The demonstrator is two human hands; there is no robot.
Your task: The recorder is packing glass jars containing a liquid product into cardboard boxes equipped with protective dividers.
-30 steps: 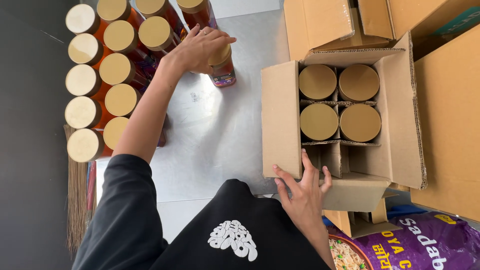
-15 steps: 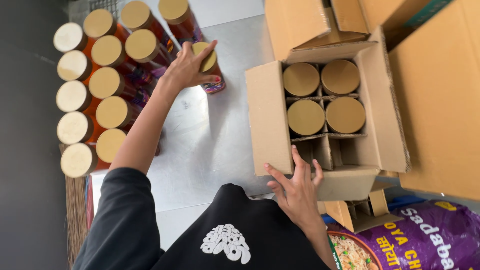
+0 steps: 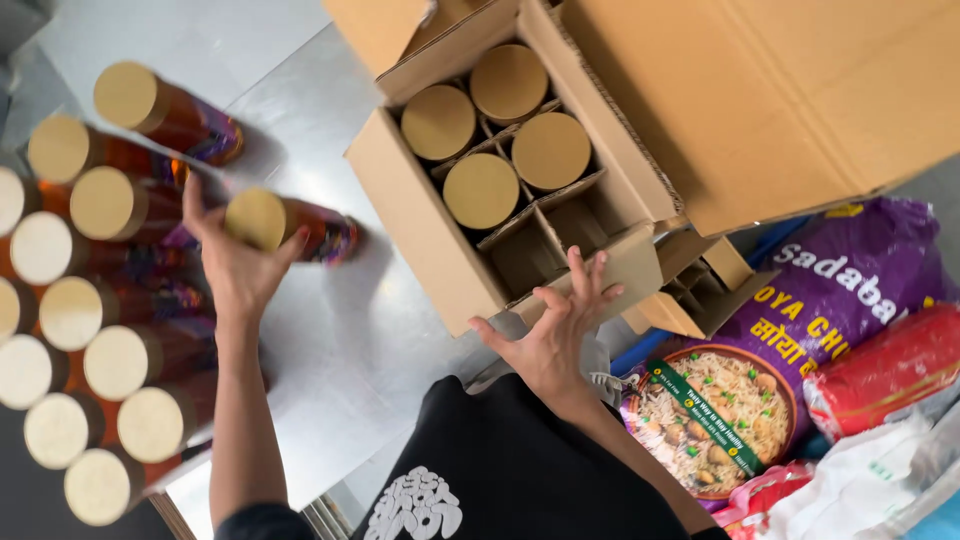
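Observation:
My left hand (image 3: 232,275) grips a tall amber jar (image 3: 318,232) around its tan lid, on the steel table (image 3: 370,340) between the rows of jars and the box. My right hand (image 3: 553,335) rests with spread fingers on the near wall of an open cardboard box (image 3: 420,225). Cardboard dividers split the box into cells. Several cells hold jars with tan lids (image 3: 482,190), and the near cells (image 3: 590,215) are empty.
Many more tan-lidded jars (image 3: 115,360) stand in rows on the table's left side. A large cardboard box (image 3: 760,90) lies at the upper right. A purple food bag (image 3: 800,310), a red packet (image 3: 885,365) and white plastic bags crowd the lower right.
My left hand has gone from covering the jar's top to gripping its lid, and the jar now stands apart from the rows. My right hand stays on the box. The view has tilted.

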